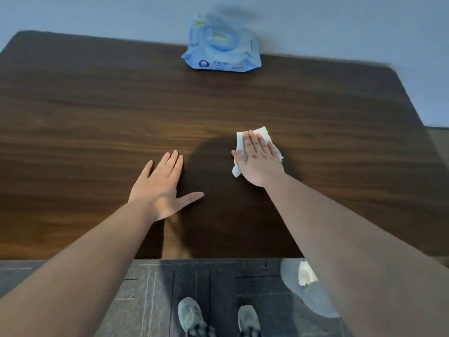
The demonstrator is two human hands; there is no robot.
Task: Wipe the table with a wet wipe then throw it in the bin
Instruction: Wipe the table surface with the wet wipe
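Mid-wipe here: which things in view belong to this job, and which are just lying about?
Part of the job:
white wet wipe under the flat right hand
dark brown wooden table
grey bin with a white wad inside

Just lying about:
blue wet-wipe pack at the far edge
left hand, resting flat

Both arms outstretched; left grip (pixel 161 184) flat, thumb splayed; right grip (pixel 258 161) flat, fingers together.

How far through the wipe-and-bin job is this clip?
Done: a wet wipe is out of the blue pack. In hand: the right hand presses it flat on the table; the left hand rests bare. Left: binning it; a bin-like container sits below the table edge.
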